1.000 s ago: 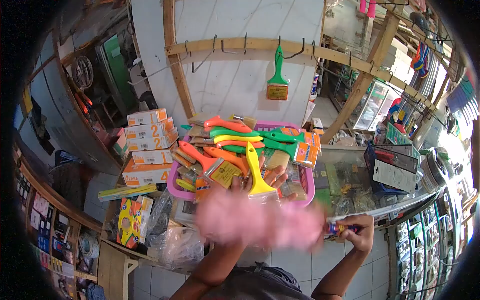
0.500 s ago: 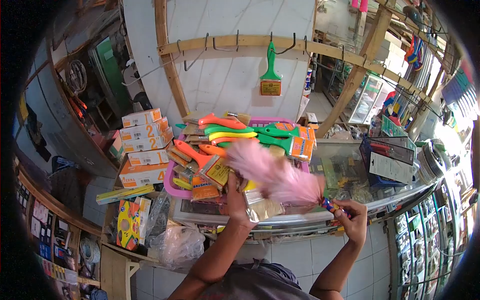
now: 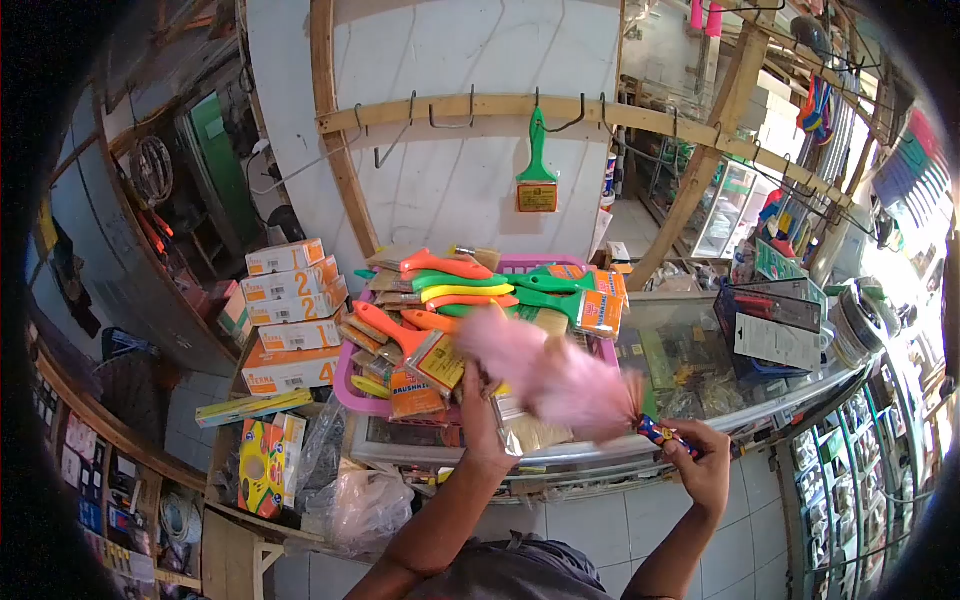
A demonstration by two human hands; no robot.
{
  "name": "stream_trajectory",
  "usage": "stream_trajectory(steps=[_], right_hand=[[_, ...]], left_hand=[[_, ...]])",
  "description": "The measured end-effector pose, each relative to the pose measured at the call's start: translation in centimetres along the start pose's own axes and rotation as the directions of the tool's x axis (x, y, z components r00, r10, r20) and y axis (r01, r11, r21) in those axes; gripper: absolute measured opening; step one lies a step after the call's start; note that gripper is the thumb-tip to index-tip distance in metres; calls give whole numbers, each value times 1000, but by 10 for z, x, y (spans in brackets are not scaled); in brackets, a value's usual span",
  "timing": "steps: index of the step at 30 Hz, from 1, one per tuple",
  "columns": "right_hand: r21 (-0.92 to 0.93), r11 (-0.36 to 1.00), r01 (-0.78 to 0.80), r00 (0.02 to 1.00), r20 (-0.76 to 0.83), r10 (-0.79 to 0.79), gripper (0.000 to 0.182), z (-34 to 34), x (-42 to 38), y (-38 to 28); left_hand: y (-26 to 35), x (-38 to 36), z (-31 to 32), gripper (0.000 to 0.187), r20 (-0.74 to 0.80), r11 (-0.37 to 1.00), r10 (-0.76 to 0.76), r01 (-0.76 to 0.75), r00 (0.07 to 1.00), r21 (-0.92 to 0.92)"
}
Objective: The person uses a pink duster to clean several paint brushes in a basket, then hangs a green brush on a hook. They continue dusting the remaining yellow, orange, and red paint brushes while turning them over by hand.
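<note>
The feather duster (image 3: 550, 382) lies across the middle of the frame, its pink head blurred. Its long axis slants from the front of the basket down to the right, where the right hand (image 3: 700, 465) is closed around its dark patterned handle (image 3: 664, 437). The right hand is thus at the handle end, while the left hand (image 3: 484, 425) is nearer the far, upper-left end of the feathers and just below them.

The two hands are apart, with a wrapped paintbrush (image 3: 532, 432) between them. It is right beside the left hand, its bristle end pointing down and right under the feathers; the left fingers are partly hidden, so how firmly they grip it cannot be told.

Beyond the duster, the pink basket (image 3: 346, 383) holds a heap of brushes (image 3: 466, 291) with orange, green and yellow handles. It stands on the glass counter (image 3: 640, 455), which runs off to the right. Left of the basket is a stack of boxes (image 3: 292, 335), with a clear plastic bag (image 3: 365, 505) at the lower left. At top centre, a green-handled brush (image 3: 537, 150) hangs from the wooden rail (image 3: 395, 112).
</note>
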State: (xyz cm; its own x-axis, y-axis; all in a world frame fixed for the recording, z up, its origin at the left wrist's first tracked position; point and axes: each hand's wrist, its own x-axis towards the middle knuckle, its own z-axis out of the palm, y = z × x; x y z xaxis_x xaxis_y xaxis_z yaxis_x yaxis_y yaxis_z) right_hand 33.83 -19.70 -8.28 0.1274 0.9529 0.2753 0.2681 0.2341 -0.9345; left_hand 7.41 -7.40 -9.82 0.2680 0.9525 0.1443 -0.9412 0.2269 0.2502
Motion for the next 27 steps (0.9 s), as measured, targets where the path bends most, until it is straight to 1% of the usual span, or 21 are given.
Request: stream_trajectory(steps=[1, 2, 4, 5, 6, 7, 8, 9, 10, 11, 13, 14, 17, 18, 19, 21, 22, 23, 24, 26, 27], right_hand=[[-14, 1000, -5, 998, -57, 5, 30, 3, 1, -2], [7, 1000, 7, 1000, 12, -7, 33, -1, -3, -2], [41, 986, 163, 985, 56, -166, 34, -7, -7, 3], [61, 970, 235, 968, 74, -239, 34, -11, -9, 6], [37, 977, 210, 976, 52, -212, 37, -14, -11, 6], [10, 986, 164, 986, -43, -163, 38, -11, -10, -2], [-13, 993, 114, 984, -137, -115, 39, -5, -9, -17], [-31, 998, 61, 971, -229, -66, 41, -2, -8, -25], [-57, 992, 114, 950, -285, -126, 44, -3, -6, -24], [-61, 991, 122, 943, -305, -134, 43, -6, -9, -25], [-72, 989, 132, 929, -340, -149, 41, -16, -15, -28], [-35, 974, 223, 909, -353, -220, 42, -15, -16, -26], [-22, 972, 234, 915, -332, -228, 46, -2, -17, -32], [-22, 975, 221, 923, -318, -217, 39, 8, -15, -29], [-102, 976, 190, 938, -274, -211, 32, 15, -11, -33], [-164, 973, 164, 916, -341, -212, 29, 30, -4, -27], [-142, 976, 166, 944, -263, -199, 29, 29, -4, -19], [-119, 979, 165, 966, -182, -185, 29, 27, -8, -8], [-98, 982, 159, 980, -102, -169, 30, 26, -10, -4], [-164, 972, 166, 982, -65, -179, 29, 27, -8, 0], [-196, 966, 169, 982, -46, -181, 29, 28, -7, 0]], left_hand=[[2, 4, 1, 65, 56, 997, -74, 75, 996, -7], [5, 7, -1, 60, 111, 989, -147, 149, 983, -10], [10, 12, -10, 53, 216, 955, -288, 295, 933, -2], [2, 14, -25, 51, 369, 837, -348, 463, 862, -293], [-12, 17, -46, 49, 528, 601, -340, 611, 778, -515], [-9, 4, -10, 45, 326, 944, -156, 238, 932, -229], [-6, -10, 25, 41, 93, 961, 44, -68, 995, 267], [-1, -3, 16, 36, -55, 982, -156, 161, 986, 97], [-2, 4, 6, 36, 76, 983, -131, 119, 989, 136], [-4, 7, -1, 36, 203, 983, -106, 72, 973, 169], [-1, 6, 3, 38, 96, 943, -27, -6, 995, 334], [0, 6, 7, 39, 51, 909, 18, -38, 999, 415], [-3, 4, 36, 39, -88, 916, 155, -110, 984, 387], [-4, 6, 35, 43, -72, 913, 193, -153, 978, 379], [-4, 7, 36, 45, -27, 948, 163, -149, 986, 281], [-2, 9, 39, 50, 73, 989, 117, -123, 990, 81], [-2, 11, 32, 55, 102, 988, 141, -146, 985, 45], [-3, 14, 22, 56, 263, 990, 115, -132, 958, 48], [-3, 15, 17, 57, 417, 992, 84, -117, 905, 55], [-4, 14, 9, 61, 468, 996, 56, -80, 882, 33], [-1, 10, 14, 64, 371, 998, 58, -63, 927, -1]])
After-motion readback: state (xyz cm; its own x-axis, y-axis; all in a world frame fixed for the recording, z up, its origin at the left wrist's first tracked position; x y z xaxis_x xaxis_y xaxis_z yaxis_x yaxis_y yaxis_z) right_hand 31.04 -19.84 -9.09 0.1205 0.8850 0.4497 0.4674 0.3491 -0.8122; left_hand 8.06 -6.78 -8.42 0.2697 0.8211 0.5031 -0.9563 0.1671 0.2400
